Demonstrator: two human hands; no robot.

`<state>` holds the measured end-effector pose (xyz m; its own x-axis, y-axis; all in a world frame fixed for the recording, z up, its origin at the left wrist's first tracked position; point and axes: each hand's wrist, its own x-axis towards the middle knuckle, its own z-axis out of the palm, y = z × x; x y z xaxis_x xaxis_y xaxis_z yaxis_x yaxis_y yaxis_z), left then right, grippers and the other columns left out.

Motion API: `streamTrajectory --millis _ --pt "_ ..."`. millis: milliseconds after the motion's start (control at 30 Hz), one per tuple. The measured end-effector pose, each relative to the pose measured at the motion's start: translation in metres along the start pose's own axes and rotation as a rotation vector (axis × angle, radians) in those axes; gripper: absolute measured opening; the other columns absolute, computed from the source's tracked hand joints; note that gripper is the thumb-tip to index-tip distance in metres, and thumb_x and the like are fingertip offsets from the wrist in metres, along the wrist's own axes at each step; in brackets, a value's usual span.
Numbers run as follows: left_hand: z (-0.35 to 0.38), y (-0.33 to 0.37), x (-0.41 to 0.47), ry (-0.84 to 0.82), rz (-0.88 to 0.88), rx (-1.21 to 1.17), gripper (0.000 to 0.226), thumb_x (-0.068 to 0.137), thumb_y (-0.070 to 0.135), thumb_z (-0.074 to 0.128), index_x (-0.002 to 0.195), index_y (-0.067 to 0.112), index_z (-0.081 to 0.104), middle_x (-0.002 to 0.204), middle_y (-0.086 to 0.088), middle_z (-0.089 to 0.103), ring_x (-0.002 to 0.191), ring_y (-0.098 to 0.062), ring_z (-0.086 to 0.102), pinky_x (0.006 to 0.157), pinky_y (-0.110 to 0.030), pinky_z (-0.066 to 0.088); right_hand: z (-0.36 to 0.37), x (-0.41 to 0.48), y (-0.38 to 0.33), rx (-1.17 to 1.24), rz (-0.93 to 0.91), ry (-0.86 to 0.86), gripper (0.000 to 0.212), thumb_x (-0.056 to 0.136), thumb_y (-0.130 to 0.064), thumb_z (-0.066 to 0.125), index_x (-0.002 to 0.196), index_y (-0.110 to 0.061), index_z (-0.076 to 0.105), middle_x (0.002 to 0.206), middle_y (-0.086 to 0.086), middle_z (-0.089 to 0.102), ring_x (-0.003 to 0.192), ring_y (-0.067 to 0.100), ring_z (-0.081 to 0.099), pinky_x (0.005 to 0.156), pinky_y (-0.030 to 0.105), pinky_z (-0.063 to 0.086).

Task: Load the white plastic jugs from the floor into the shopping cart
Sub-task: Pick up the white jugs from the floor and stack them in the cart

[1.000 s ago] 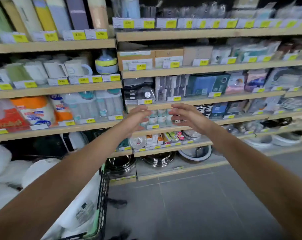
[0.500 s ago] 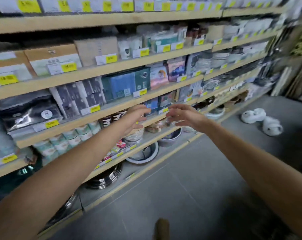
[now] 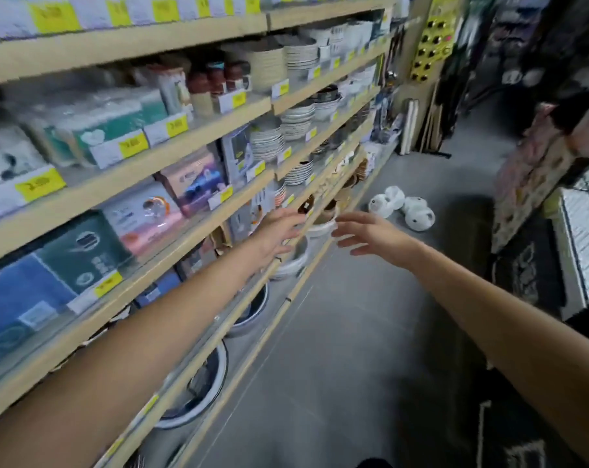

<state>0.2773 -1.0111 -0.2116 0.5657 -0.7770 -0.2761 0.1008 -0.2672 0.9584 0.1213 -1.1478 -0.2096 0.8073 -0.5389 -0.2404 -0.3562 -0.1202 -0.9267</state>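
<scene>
Both bare arms are stretched fwd along the aisle. L grip [image 3: 279,233] is released: fingers fairly straight and spread, holding nothing. It sits in front of the lower shelf edges of the wooden shelving [image 3: 185,145]; can't tell if it touches them. R grip [image 3: 374,236] is released too, fingers loose and splayed, palm down, above the grey floor [image 3: 337,332]. It's just beside the L grip and not touching it.

The white jugs [image 3: 404,207] lie in a tight cluster on the floor further down the aisle, near the foot of the shelving and well apart from both grips. Looks like 3, but blur makes the count unsure.

The shelving runs along the left side w/ yellow price tags [image 3: 133,143] on its edges. Boxed goods [image 3: 83,251] fill the near part, stacks of plates [image 3: 298,118] sit further along, and large bowls [image 3: 202,390] are on the bottom level. The frame is motion-blurred, esp. at the right edge.
</scene>
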Motion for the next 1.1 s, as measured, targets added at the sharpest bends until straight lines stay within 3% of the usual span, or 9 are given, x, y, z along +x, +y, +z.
streamTrajectory --millis 167,333,500,633,767,833,900,967,1100 --pt "0.069 0.011 0.103 -0.129 -0.047 0.079 0.013 0.091 0.027 0.06 0.104 0.026 0.056 0.122 -0.002 0.058 0.117 -0.02 0.057 0.098 -0.042 0.042 -0.084 0.056 0.039 0.042 0.072 0.122 0.028 0.098 -0.028 0.053 0.125 -0.022 0.055 0.116 0.003 0.068 0.107 0.021 0.065 0.089 0.034 0.049" --pt "0.144 0.036 0.214 -0.244 -0.044 0.296 0.042 0.092 0.031 0.058 0.132 0.022 0.049 0.124 0.0 0.057 0.112 -0.014 0.056 0.102 -0.04 0.042 -0.18 0.129 0.071 0.057 0.126 0.168 0.027 0.098 -0.029 0.052 0.125 -0.024 0.053 0.113 -0.001 0.068 0.102 0.017 0.066 0.088 0.033 0.05" --pt "0.213 0.086 0.317 -0.329 -0.003 0.329 0.033 0.093 0.031 0.056 0.125 0.03 0.048 0.126 0.004 0.057 0.118 -0.013 0.055 0.104 -0.04 0.041 -0.285 0.201 0.088 0.037 0.175 0.195 0.019 0.097 -0.03 0.054 0.115 -0.027 0.057 0.11 -0.003 0.068 0.099 0.017 0.066 0.078 0.029 0.049" --pt "0.256 0.116 0.382 -0.366 0.039 0.307 0.042 0.094 0.032 0.056 0.133 0.027 0.043 0.13 0.005 0.053 0.114 -0.011 0.054 0.104 -0.04 0.04 -0.359 0.254 0.09 0.019 0.187 0.23 0.022 0.094 -0.032 0.058 0.115 -0.025 0.058 0.11 0.0 0.069 0.095 0.017 0.067 0.074 0.028 0.047" --pt "0.283 0.134 0.44 -0.379 0.03 0.297 0.049 0.093 0.033 0.057 0.138 0.027 0.04 0.122 0.012 0.051 0.108 -0.006 0.054 0.105 -0.041 0.039 -0.413 0.302 0.091 -0.009 0.165 0.289 0.021 0.094 -0.028 0.06 0.113 -0.02 0.061 0.106 0.005 0.069 0.089 0.017 0.066 0.071 0.028 0.044" --pt "0.293 0.14 0.472 -0.383 0.015 0.279 0.05 0.085 0.037 0.062 0.131 0.032 0.043 0.115 0.016 0.054 0.1 -0.001 0.056 0.105 -0.04 0.04 -0.435 0.327 0.094 -0.015 0.162 0.322 0.022 0.095 -0.021 0.058 0.114 -0.012 0.06 0.101 0.01 0.067 0.086 0.02 0.062 0.067 0.028 0.042" --pt "0.304 0.142 0.507 -0.375 -0.005 0.273 0.05 0.08 0.04 0.063 0.126 0.033 0.045 0.112 0.016 0.056 0.102 -0.002 0.057 0.104 -0.04 0.041 -0.456 0.354 0.101 -0.01 0.168 0.343 0.023 0.094 -0.015 0.058 0.115 -0.005 0.058 0.101 0.025 0.064 0.084 0.025 0.055 0.065 0.029 0.038" --pt "0.316 0.14 0.55 -0.35 -0.019 0.273 0.049 0.088 0.036 0.061 0.134 0.029 0.044 0.122 0.01 0.055 0.112 -0.009 0.056 0.104 -0.041 0.041 -0.479 0.382 0.112 0.0 0.184 0.345 0.021 0.094 -0.015 0.059 0.113 -0.007 0.057 0.113 0.035 0.059 0.083 0.026 0.052 0.067 0.031 0.04" --pt "0.345 0.143 0.646 -0.335 -0.067 0.238 0.046 0.093 0.031 0.057 0.137 0.025 0.043 0.126 0.006 0.052 0.117 -0.012 0.054 0.099 -0.037 0.042 -0.531 0.452 0.132 -0.023 0.229 0.328 0.014 0.094 -0.018 0.059 0.108 -0.013 0.059 0.115 0.024 0.065 0.086 0.021 0.058 0.088 0.043 0.051"
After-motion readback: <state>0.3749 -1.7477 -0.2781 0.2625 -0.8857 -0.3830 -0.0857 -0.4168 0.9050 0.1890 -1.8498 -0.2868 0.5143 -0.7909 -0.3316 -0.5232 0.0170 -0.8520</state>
